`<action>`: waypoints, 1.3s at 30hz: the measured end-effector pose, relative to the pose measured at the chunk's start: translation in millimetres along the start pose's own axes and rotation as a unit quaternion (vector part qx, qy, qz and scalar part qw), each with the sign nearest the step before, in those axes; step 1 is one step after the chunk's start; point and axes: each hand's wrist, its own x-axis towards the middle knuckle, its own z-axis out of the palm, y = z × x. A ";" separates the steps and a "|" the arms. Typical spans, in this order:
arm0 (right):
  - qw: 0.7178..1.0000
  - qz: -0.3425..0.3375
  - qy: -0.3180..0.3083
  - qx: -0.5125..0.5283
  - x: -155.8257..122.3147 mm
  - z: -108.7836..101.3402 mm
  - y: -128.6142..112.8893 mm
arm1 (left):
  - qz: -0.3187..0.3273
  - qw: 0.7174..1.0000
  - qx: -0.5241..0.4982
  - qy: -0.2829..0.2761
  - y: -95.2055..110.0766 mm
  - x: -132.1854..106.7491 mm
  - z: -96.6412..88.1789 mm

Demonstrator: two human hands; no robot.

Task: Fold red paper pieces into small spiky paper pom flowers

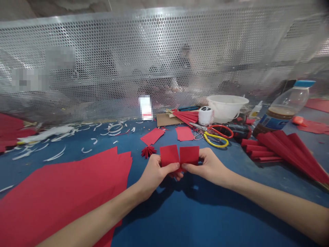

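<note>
Left hand and right hand pinching red paper squares between thumbs and fingers.
Uneven pressure could crease the thin paper or let the squares slip apart.

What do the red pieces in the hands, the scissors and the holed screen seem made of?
The red pieces in the left hand and right hand look like thin matte paper, with no shine. The scissors seem to have steel blades and glossy plastic handles. The screen is probably punched metal sheet, given its round holes and silvery sheen.
</note>
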 end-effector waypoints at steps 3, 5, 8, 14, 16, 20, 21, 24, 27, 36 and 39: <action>1.000 0.009 -0.016 0.011 0.5 0.8 -1.2 | 0.014 1.000 0.015 -0.005 -0.3 0.1 -0.1; 0.999 0.013 -0.030 0.024 0.9 1.6 -1.0 | 0.022 0.999 0.024 -0.013 -1.0 0.0 -0.6; 0.999 0.010 -0.032 0.033 1.0 2.4 0.9 | 0.023 0.999 0.024 -0.023 -2.0 0.1 -1.6; 1.000 -0.007 -0.018 0.017 0.8 1.1 2.8 | 0.011 1.000 0.010 -0.016 -2.4 0.2 -1.7; 0.999 -0.002 -0.028 0.026 0.9 0.7 2.2 | 0.011 1.000 0.007 -0.012 -2.4 -0.1 -1.3; 0.998 0.014 -0.039 0.050 1.5 0.8 1.4 | 0.017 1.000 0.001 -0.008 -2.6 -0.5 -1.3; 0.998 0.013 -0.037 0.051 1.6 1.0 1.3 | 0.019 1.000 0.003 -0.011 -2.8 -0.4 -1.5; 0.998 0.004 -0.039 0.040 1.5 1.6 0.8 | 0.021 0.999 0.018 -0.018 -3.4 0.1 -1.9; 0.999 0.000 -0.038 0.028 0.9 2.1 1.1 | 0.020 0.999 0.027 -0.017 -3.5 0.6 -1.8; 0.999 -0.005 -0.017 0.028 0.6 0.8 2.9 | 0.004 1.000 0.008 -0.004 -4.2 1.5 -1.3; 0.999 0.003 -0.027 0.029 1.3 1.0 2.2 | 0.009 1.000 0.005 -0.002 -3.8 1.1 -1.3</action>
